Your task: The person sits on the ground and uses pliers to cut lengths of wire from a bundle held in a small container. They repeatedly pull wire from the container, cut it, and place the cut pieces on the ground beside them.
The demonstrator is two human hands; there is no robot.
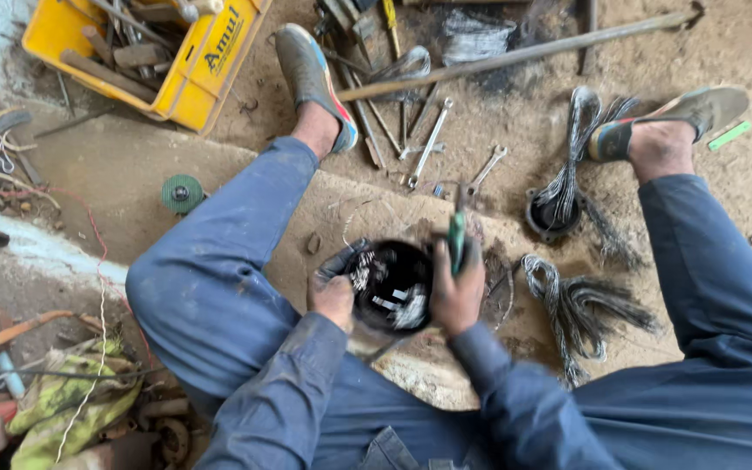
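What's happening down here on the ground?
A person in blue work clothes sits on the dirt floor. The left hand steadies a round black motor housing with wire windings inside, while the right hand holds a green-handled tool at its rim. Pulled wire bundles, spanners and a yellow crate lie around.

This is a rough repair workshop, worked at floor level rather than at a bench. The ground (498, 113) is bare packed dirt, stained dark with oil and soot. Open-ended spanners (429, 144) lie loose on it beside a long steel bar (515, 54) and other hand tools. A yellow plastic crate (189, 83) holds scrap metal pieces. Bundles of stripped wire windings (580, 305) lie about, one drooping into a round black housing (552, 218). A green grinding disc (183, 193) sits on a concrete slab (115, 165), with rags (71, 400) and rusty parts piled at the left edge.
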